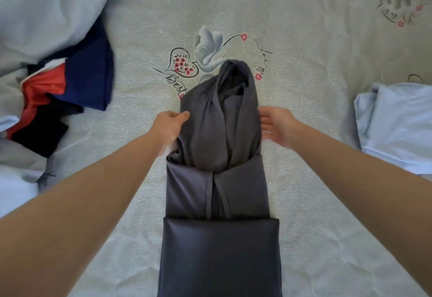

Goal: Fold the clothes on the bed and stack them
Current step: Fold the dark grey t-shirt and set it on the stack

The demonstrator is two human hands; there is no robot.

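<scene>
Left hand [169,125] pinches the grey garment [219,147] at one edge; right hand [277,125] seemingly grips the other, fingertips hidden. Holding both sides keeps the fold square.

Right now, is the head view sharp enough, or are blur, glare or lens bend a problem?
Head view: soft, even light, no glare; wide-angle bend stretches both forearms; the dark grey garment reads clearly, its folds visible; left hand and right hand slightly soft at the fingertips.

Dark grey garment [219,180] lengthwise mid-bed, sides folded inward, near end doubled over, far end bunched
</scene>
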